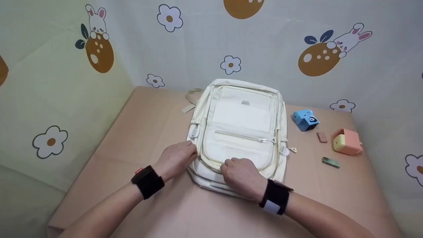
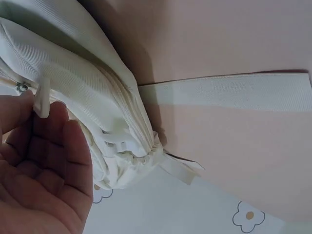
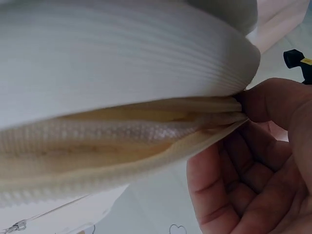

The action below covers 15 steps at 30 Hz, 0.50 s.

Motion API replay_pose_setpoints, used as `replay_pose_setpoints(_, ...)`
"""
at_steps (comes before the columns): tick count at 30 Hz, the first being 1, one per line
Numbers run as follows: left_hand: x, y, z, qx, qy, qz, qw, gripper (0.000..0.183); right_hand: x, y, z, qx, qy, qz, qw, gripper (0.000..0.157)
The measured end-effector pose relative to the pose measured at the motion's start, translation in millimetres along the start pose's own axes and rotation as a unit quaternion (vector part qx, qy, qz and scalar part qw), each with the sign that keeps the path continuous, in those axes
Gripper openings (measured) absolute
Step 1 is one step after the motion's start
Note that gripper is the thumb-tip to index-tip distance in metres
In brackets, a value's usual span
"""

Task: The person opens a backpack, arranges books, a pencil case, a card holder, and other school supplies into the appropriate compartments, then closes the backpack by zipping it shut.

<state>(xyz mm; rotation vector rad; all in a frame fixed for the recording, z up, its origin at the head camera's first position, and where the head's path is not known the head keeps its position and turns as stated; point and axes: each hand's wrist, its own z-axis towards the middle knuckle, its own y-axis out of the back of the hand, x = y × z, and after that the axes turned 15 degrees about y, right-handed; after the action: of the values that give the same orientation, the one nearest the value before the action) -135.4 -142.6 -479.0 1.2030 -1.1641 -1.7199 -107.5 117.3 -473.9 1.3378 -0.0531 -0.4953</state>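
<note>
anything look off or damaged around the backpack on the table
Nothing looks spilled or damaged. Slightly untidy: a loose strap pokes out from the backpack's far left side onto the table. The zip opening gapes beside the right hand gripping its edge, probably just ordinary handling.

The pinkish-beige table point(image 1: 132, 132) carries a cream backpack point(image 1: 238, 152), lying flat, its near part at the left fingers point(image 1: 190, 149) and right fingers point(image 1: 228, 164), most of it extending beyond them. The end of a pale strap point(image 1: 188, 109) lies beyond the left fingers. Well to the right of the right fingers lie a green block point(image 1: 330, 162), roughly level with them, and, farther beyond, a pink-and-yellow box-shaped item point(image 1: 350, 142), a small pink block point(image 1: 321, 137) and a blue box-shaped item point(image 1: 305, 120).
</note>
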Motion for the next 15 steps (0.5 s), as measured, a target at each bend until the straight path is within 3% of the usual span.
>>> replay_pose_setpoints(7, 15.0, -4.8, 24.0, -0.016, 0.03, 0.003, 0.9994, 0.011, 0.4, -0.7, 0.5, 0.007, 0.007, 0.01, 1.0, 0.018)
replay_pose_setpoints(15, 13.8, -4.7, 31.2, 0.006, 0.05, -0.001, 0.9987, 0.012, -0.6, -1.0, 0.7, -0.009, 0.002, 0.011, 1.0, 0.02)
